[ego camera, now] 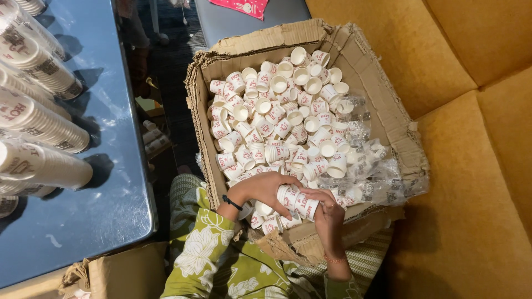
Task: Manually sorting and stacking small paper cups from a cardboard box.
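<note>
A torn cardboard box (388,119) rests on my lap, filled with several loose small white paper cups (277,111) printed in red. At the box's near edge my left hand (260,188), with a dark band at the wrist, grips one end of a short stack of cups (296,200). My right hand (328,213), wearing a thin bracelet, holds the stack's other end. The stack lies sideways between both hands, just above the loose cups.
Crumpled clear plastic wrap (371,171) fills the box's right side. Long stacked rows of cups (39,116) lie on a blue-grey table (105,182) at left. Yellow sofa cushions (476,166) lie to the right. Another cardboard box (111,274) sits at bottom left.
</note>
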